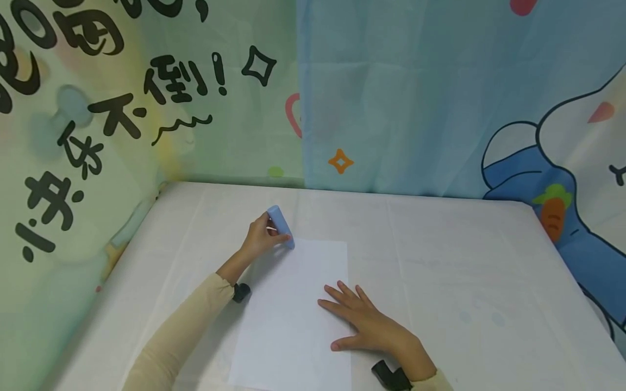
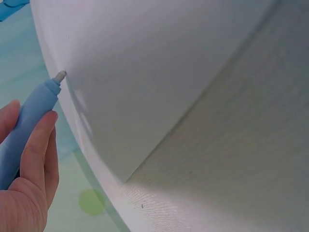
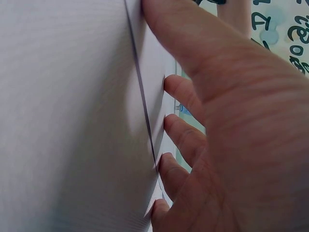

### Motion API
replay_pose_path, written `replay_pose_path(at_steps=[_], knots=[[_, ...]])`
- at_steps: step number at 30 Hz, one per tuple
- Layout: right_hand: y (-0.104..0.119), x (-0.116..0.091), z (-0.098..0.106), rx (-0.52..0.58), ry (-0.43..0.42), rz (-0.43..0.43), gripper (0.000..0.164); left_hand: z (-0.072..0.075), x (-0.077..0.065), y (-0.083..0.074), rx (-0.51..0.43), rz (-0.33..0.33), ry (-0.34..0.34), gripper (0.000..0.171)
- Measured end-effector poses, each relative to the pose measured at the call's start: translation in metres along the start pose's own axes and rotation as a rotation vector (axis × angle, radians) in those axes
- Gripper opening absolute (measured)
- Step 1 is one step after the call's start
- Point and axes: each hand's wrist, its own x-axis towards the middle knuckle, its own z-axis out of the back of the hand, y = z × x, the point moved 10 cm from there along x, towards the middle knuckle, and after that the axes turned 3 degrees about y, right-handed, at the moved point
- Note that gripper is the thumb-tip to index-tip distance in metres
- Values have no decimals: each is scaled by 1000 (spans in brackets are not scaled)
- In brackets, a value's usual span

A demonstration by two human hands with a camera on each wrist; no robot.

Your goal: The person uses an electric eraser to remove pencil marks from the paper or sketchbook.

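In the head view my left hand (image 1: 261, 236) pinches a thick light-blue pen-shaped tool (image 1: 280, 225) at the far edge of a blank white sheet of paper (image 1: 293, 326). The left wrist view shows the short pale tip of this tool (image 2: 34, 116) right at the paper's edge (image 2: 145, 96), with the thumb and fingers of the left hand (image 2: 29, 193) around its body. My right hand (image 1: 367, 323) spreads its fingers over the sheet's right edge. Seen from the right wrist, the fingertips of that hand (image 3: 207, 145) rest on the paper.
A white cloth (image 1: 464, 271) covers the table under the sheet. Behind it hang printed backdrops, a green one with black characters (image 1: 171, 81) on the left and a blue one with a cartoon figure (image 1: 582, 163) on the right. Black wrist cameras (image 1: 391, 376) sit at both cuffs.
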Motion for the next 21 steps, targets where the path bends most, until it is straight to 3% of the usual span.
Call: replay_pose_path(at_steps=[13,18,21], knots=[[-2,2,-2,-6,23,-35,76,-4,0,2,-2,-10,32,45],[-3,2,-2,-6,23,-35,76,-6,5,17,-46,-70,45,46],[-3,2,-3,-3,23,-31,76,-5,3,18,-43,-68,47,46]])
